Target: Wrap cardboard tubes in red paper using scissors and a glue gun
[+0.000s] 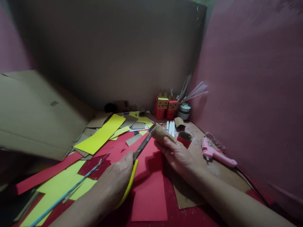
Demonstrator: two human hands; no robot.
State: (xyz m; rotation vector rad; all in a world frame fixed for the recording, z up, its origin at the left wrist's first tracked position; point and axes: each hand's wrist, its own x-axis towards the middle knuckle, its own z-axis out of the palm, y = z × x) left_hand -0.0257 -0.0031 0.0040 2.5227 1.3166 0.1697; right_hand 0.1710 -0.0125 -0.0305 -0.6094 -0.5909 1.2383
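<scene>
My left hand is closed round the yellow handle of a pair of scissors. The blades point up and to the right, with their tips at the open end of a brown cardboard tube. Fingers and thumb of my right hand grip that tube from its near side. Beneath both hands lies a red paper strip. A short red-covered tube stands just behind my right hand. I cannot tell whether the blades have cut into the tube's edge.
Yellow paper and cardboard scraps cover the left side, with a blue striped stick. A pink glue gun lies at right on a cardboard sheet. Decorated red tubes, white markers and a lidded jar stand behind.
</scene>
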